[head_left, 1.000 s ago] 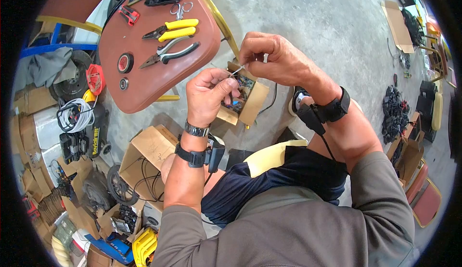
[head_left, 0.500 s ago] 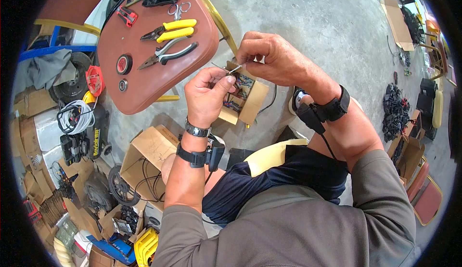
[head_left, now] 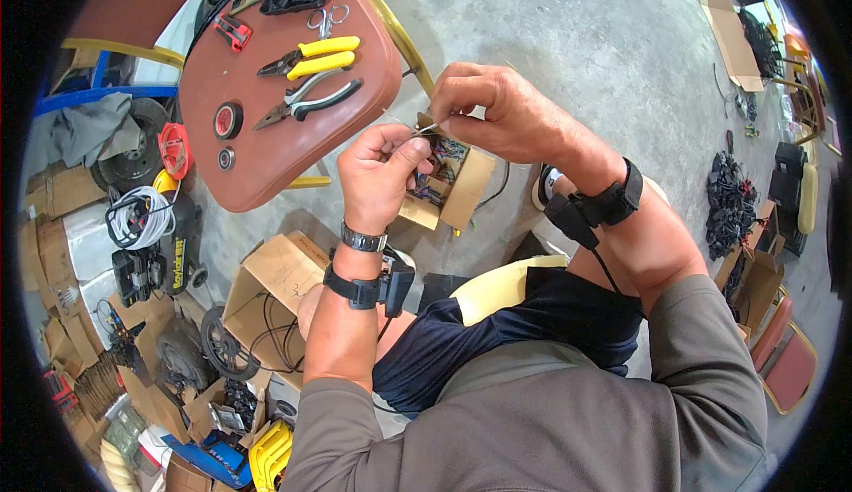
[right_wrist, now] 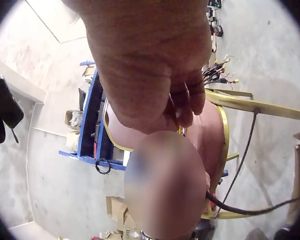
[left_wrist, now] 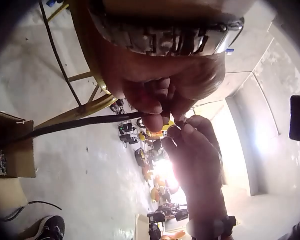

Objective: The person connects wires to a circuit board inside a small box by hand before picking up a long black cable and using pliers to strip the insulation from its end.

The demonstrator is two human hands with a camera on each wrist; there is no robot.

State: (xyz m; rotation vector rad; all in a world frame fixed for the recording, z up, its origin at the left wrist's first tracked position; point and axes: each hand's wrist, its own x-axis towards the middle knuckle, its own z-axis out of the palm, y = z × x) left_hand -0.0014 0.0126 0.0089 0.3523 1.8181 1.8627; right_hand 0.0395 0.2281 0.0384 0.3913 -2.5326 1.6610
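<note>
In the head view my left hand (head_left: pixel 377 177) and right hand (head_left: pixel 501 112) meet in front of me, above an open cardboard box of small parts. My left thumb and fingers pinch a black cable (left_wrist: pixel 85 121), which hangs toward that box in the left wrist view. Thin pale wire ends (head_left: pixel 427 128) stick out past the left fingertips. My right thumb and index finger pinch one of these wires close beside the left thumb. From the right wrist view, the right palm (right_wrist: pixel 150 70) hides the pinched end, while the cable runs off to the right.
A brown chair seat (head_left: pixel 293 150) at left bears yellow-handled pliers (head_left: pixel 321 55), grey-handled pliers (head_left: pixel 311 99), scissors (head_left: pixel 327 20), a red cutter (head_left: pixel 233 32) and black tape (head_left: pixel 228 119). Below the hands stands the cardboard box (head_left: pixel 470 188). Another carton (head_left: pixel 271 283) sits near my left knee.
My right hand has shifted slightly left, closer to the left hand, still pinching the wire. The left hand keeps its hold on the cable with little movement.
</note>
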